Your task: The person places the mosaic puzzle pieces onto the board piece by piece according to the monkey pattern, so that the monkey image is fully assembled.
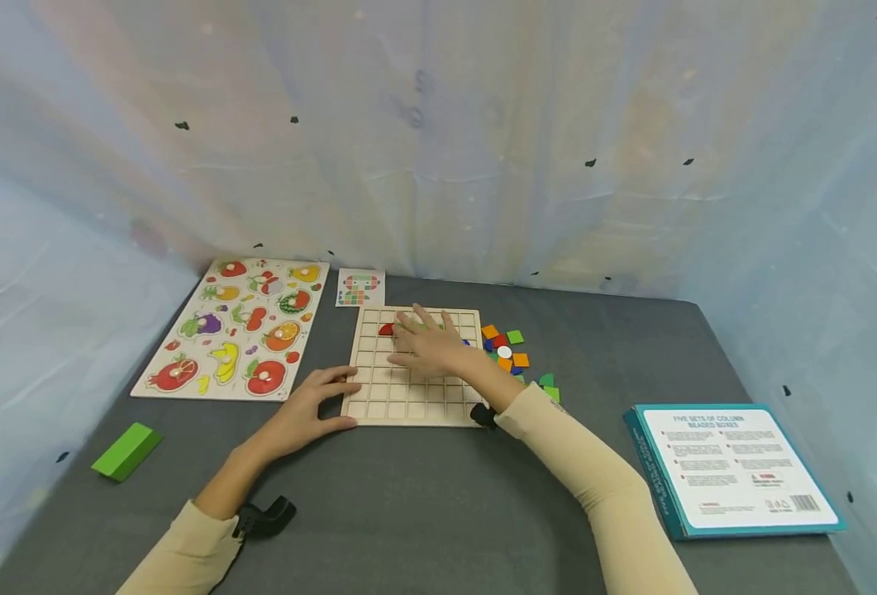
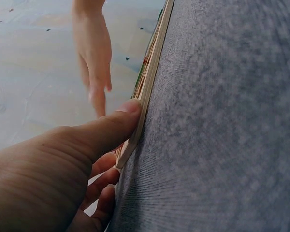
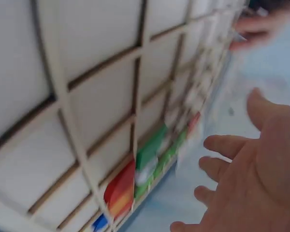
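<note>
A wooden grid board (image 1: 408, 409) lies on the dark table. At its front left corner my left hand (image 1: 307, 413) holds the edge, thumb along the front side and fingers on the left side. The thumb (image 2: 118, 121) presses against the board's rim in the left wrist view. Over the upper part of the board is my right hand (image 1: 431, 349), palm down with fingers spread, holding nothing. A red piece (image 1: 386, 329) shows beside its fingers. In the right wrist view, red (image 3: 121, 186) and green (image 3: 151, 147) pieces sit in the grid; my right hand hides others from the head view.
Loose coloured pieces (image 1: 521, 360) lie right of the board. Behind it is a small pattern card (image 1: 361, 281). A fruit puzzle board (image 1: 237, 330) lies at the left, with a green block (image 1: 127, 452) in front. A teal-edged box (image 1: 736, 467) rests at the right.
</note>
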Available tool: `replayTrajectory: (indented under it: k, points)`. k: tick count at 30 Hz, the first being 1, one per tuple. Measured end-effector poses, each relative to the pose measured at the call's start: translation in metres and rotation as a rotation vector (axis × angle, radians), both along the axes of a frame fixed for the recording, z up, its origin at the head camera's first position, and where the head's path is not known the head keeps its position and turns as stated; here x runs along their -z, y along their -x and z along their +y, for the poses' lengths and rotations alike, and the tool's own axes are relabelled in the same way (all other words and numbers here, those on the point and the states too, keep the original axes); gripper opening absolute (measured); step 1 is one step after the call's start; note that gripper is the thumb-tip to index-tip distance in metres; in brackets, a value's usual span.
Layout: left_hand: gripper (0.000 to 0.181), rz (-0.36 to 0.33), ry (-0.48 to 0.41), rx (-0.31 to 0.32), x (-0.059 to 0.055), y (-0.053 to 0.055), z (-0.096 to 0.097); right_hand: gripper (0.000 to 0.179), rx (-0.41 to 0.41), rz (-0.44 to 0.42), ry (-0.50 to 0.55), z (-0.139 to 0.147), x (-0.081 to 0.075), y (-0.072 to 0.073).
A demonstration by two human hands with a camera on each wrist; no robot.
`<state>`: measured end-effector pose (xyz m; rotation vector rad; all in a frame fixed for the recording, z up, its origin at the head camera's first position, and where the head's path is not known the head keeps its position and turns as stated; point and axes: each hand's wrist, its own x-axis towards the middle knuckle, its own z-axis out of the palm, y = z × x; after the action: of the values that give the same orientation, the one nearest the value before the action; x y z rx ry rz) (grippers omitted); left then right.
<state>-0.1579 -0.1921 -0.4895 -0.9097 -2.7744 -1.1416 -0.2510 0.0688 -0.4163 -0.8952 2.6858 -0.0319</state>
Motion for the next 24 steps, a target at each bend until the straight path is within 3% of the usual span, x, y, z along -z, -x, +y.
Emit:
replayTrajectory:
  k: [3,6,9,15,19,24]
  points:
    - [0.057,0.009,-0.005,0.000,-0.001,-0.001,-0.001,0.055,0.052,0.018,0.134,0.027,-0.009,-0.001]
    - [0.057,0.013,-0.008,-0.005,-0.002,-0.002,-0.001,0.027,0.142,0.026,0.248,0.061,-0.014,0.000]
    - [0.056,0.014,0.000,0.003,-0.001,-0.003,0.001,0.008,0.250,-0.022,0.300,0.097,-0.012,0.000]
    - [0.056,0.006,0.001,-0.002,0.001,-0.004,0.002,0.015,0.395,-0.158,0.291,0.146,0.000,-0.001]
    - [0.057,0.003,-0.001,-0.004,0.001,-0.005,0.002,0.019,0.399,-0.185,0.312,0.157,0.002,-0.003]
    - [0.057,0.003,0.006,0.002,0.000,-0.004,0.001,0.011,0.377,-0.200,0.416,0.163,0.005,-0.005]
